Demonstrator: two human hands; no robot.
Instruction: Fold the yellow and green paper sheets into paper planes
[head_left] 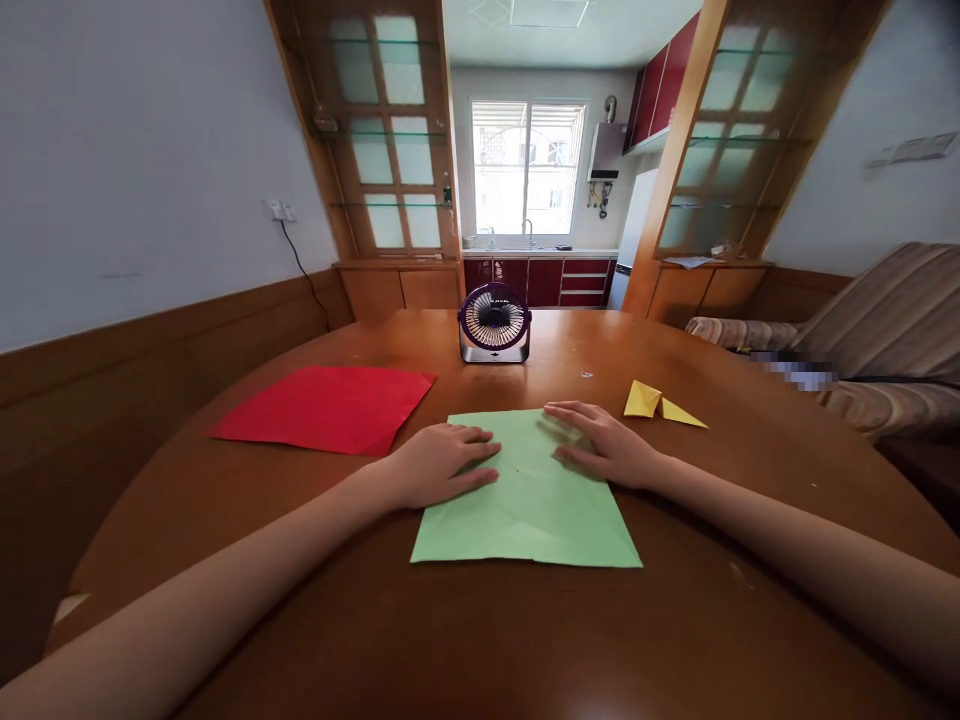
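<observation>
Round brown wooden table [480, 640], flat red paper sheet [326, 407], flat light-green paper square [529, 505], small purple desk fan [494, 322], folded yellow paper piece [660, 404].

Green square lies centred near table edge; left hand [435, 465] and right hand [611, 445] rest spread flat on its upper half, fingers extended, gripping nothing. Creasing well likely needs even pressure and aligned edges.

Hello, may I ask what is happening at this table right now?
A person sits at a round wooden table with both hands flat on a green sheet of paper. The left hand presses its left part, the right hand its upper right part. A red sheet lies to the left, a folded yellow paper to the right, and a small purple fan stands behind.
</observation>
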